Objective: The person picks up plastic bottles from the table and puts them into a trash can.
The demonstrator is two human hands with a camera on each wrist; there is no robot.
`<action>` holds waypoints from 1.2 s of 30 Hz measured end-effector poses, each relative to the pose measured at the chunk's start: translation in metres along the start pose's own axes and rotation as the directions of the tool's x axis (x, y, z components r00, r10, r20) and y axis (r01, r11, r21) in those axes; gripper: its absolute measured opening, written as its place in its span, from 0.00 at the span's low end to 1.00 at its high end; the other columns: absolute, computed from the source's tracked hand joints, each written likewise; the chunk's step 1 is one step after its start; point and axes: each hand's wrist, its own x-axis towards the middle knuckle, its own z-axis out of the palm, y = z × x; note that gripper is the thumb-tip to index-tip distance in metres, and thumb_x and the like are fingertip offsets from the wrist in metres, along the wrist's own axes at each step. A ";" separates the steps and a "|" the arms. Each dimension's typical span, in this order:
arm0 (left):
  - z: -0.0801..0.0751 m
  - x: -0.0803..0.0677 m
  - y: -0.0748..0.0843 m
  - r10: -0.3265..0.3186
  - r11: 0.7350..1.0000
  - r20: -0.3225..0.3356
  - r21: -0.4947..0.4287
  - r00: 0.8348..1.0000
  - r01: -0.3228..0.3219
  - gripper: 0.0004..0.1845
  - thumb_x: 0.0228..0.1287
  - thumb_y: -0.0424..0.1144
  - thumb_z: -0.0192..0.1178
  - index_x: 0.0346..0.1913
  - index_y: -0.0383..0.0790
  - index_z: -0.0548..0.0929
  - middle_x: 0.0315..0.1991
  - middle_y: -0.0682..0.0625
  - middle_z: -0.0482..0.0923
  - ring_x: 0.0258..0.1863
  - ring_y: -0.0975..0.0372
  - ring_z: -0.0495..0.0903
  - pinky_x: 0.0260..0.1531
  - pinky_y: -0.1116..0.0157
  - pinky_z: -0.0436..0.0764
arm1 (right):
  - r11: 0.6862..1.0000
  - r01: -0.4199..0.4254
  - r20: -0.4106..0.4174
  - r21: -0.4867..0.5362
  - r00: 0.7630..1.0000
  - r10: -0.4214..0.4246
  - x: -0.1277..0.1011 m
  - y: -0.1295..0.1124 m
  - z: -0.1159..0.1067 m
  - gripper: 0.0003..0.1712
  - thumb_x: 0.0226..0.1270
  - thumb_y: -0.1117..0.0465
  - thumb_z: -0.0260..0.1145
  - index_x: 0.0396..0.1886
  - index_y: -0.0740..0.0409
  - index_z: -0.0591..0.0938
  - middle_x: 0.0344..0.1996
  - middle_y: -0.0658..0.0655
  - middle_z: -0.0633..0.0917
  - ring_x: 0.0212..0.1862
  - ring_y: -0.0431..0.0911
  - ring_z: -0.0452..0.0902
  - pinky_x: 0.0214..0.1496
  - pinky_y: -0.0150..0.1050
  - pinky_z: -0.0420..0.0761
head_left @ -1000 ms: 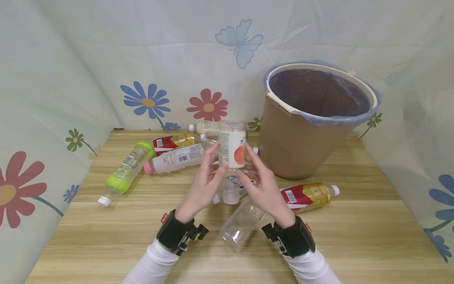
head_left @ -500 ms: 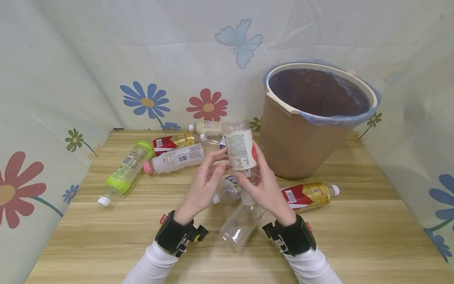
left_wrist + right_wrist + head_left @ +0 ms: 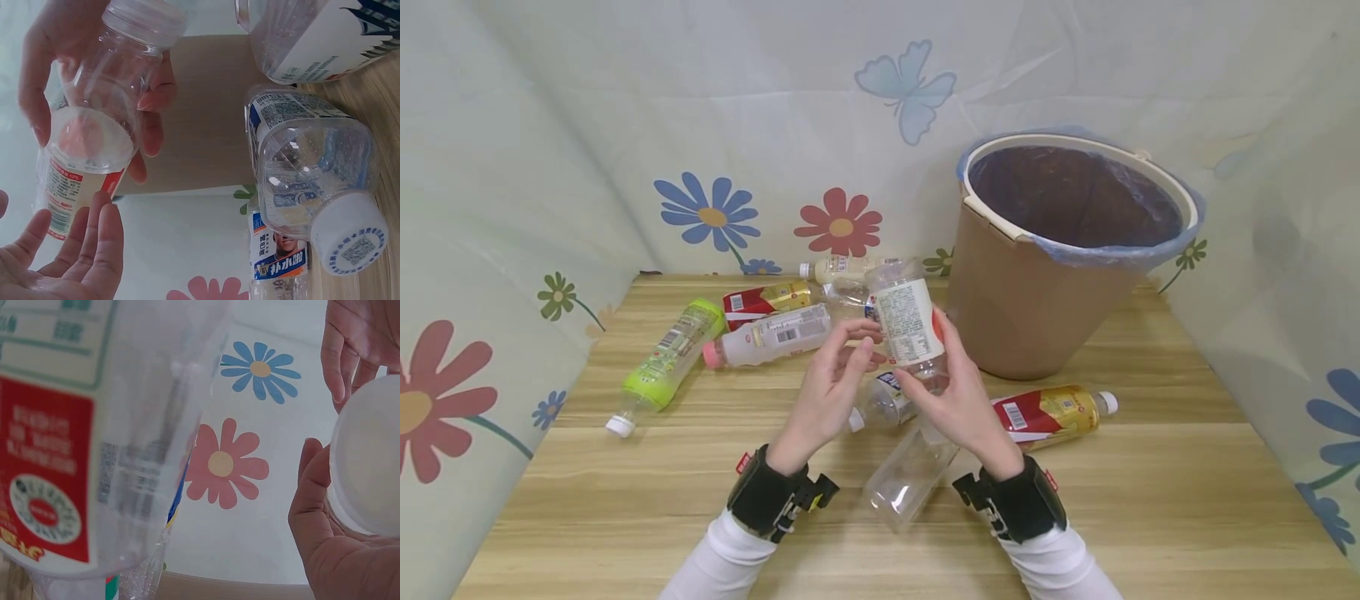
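Observation:
A clear plastic bottle with a cream label (image 3: 910, 321) is held up, tilted, with its base away from me and its capped neck toward me. My right hand (image 3: 958, 400) grips it from the right, thumb on the near side. In the right wrist view the pale cap (image 3: 372, 459) sits beside that hand's thumb. My left hand (image 3: 831, 379) is at the bottle's left, fingers loosely bent and not wrapped round it. In the left wrist view the left fingers (image 3: 94, 250) lie near the label; whether they touch cannot be told. A clear unlabelled bottle (image 3: 906, 479) lies below the hands.
A brown bin (image 3: 1030, 292) with a blue liner stands at back right. A red-gold bottle (image 3: 1052, 417) lies before it. On the left lie a green bottle (image 3: 673, 354), a pink-capped bottle (image 3: 775, 333) and another red-gold bottle (image 3: 767, 302). A blue-labelled bottle (image 3: 883, 396) lies behind the hands.
The bottle has turned so its printed text faces me and the peach picture has gone round to the right. It now tilts, and my left fingers have come off it while the right hand keeps its grip.

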 end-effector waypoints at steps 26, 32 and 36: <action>0.008 0.029 0.015 0.062 0.986 0.012 0.153 0.998 -0.063 0.19 0.73 0.33 0.55 0.65 0.37 0.74 0.60 0.41 0.78 0.53 0.51 0.84 0.52 0.57 0.86 | 0.883 -0.166 0.101 0.438 0.986 0.135 0.051 -0.071 -0.060 0.30 0.77 0.61 0.52 0.76 0.50 0.59 0.54 0.50 0.80 0.42 0.41 0.86 0.42 0.32 0.83; 0.017 0.029 0.016 0.077 0.986 0.051 0.143 0.996 -0.084 0.21 0.71 0.31 0.55 0.65 0.36 0.74 0.61 0.41 0.78 0.52 0.51 0.83 0.52 0.60 0.86 | 0.817 -0.131 0.069 0.561 0.991 0.111 0.070 -0.102 -0.088 0.24 0.76 0.55 0.57 0.67 0.48 0.66 0.53 0.51 0.80 0.42 0.44 0.85 0.41 0.31 0.81; 0.020 0.027 0.017 0.065 0.988 0.058 0.134 0.996 -0.072 0.21 0.70 0.30 0.55 0.64 0.36 0.75 0.60 0.41 0.78 0.52 0.52 0.82 0.52 0.60 0.87 | 0.789 -0.119 0.038 0.603 0.992 0.120 0.085 -0.112 -0.113 0.29 0.74 0.52 0.60 0.68 0.50 0.63 0.57 0.55 0.75 0.42 0.46 0.84 0.39 0.30 0.81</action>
